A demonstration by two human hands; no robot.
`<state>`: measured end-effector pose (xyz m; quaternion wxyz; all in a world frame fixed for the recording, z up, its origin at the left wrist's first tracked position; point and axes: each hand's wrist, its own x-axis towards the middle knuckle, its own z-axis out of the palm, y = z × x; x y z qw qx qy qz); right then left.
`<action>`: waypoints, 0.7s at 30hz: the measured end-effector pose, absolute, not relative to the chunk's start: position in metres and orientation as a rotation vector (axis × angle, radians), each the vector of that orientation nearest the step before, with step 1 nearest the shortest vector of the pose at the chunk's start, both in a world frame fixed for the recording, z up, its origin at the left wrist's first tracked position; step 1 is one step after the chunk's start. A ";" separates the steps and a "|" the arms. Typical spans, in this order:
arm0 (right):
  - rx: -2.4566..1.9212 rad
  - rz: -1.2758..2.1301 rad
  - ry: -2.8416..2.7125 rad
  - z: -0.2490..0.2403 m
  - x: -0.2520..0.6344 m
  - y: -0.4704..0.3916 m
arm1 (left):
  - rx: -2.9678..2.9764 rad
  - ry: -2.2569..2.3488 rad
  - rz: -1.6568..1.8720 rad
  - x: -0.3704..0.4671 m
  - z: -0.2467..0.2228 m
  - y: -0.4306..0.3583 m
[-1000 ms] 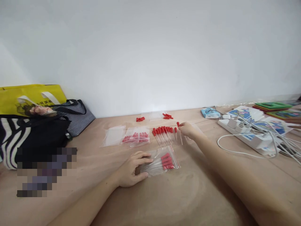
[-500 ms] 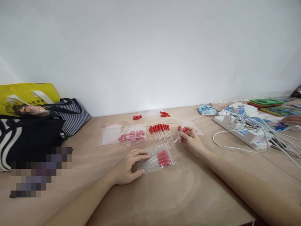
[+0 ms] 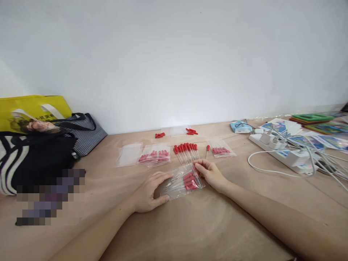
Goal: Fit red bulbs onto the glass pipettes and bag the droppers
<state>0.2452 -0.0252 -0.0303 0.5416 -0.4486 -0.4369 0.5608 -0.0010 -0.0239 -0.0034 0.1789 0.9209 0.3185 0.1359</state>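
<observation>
A clear zip bag (image 3: pixel 179 185) holding several red-capped droppers lies on the table near the middle. My left hand (image 3: pixel 152 192) rests at its left edge, thumb and fingers apart. At the bag's right-hand opening, my right hand (image 3: pixel 209 174) pinches a red-capped dropper, whose thin tube reaches into the bag; my fingers partly hide it. Behind the bag, a fanned row of droppers (image 3: pixel 186 152) lies on the table, and a single dropper (image 3: pixel 207 150) lies to its right. A filled bag (image 3: pixel 221 149) is farther right.
Left of the row are filled bags (image 3: pixel 154 156) and flat bags (image 3: pixel 129 154). Loose red caps (image 3: pixel 191 131) lie near the wall. A power strip (image 3: pixel 282 154) with cables and a blue mask (image 3: pixel 241 127) are on the right. Bags (image 3: pixel 40 156) stand on the left.
My right hand has moved left and toward me, bringing the dropper from beside the row to the bag's opening. My left hand has stayed on the bag. Another person's hand at far right has left view.
</observation>
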 end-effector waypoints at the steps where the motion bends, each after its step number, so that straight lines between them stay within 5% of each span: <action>1: -1.066 1.354 -1.053 -0.030 0.245 -0.025 | 2.602 0.900 0.384 -0.001 -0.004 -0.024; 21: -1.241 1.273 -1.231 -0.035 0.238 -0.011 | 2.629 0.886 0.377 0.002 -0.001 -0.025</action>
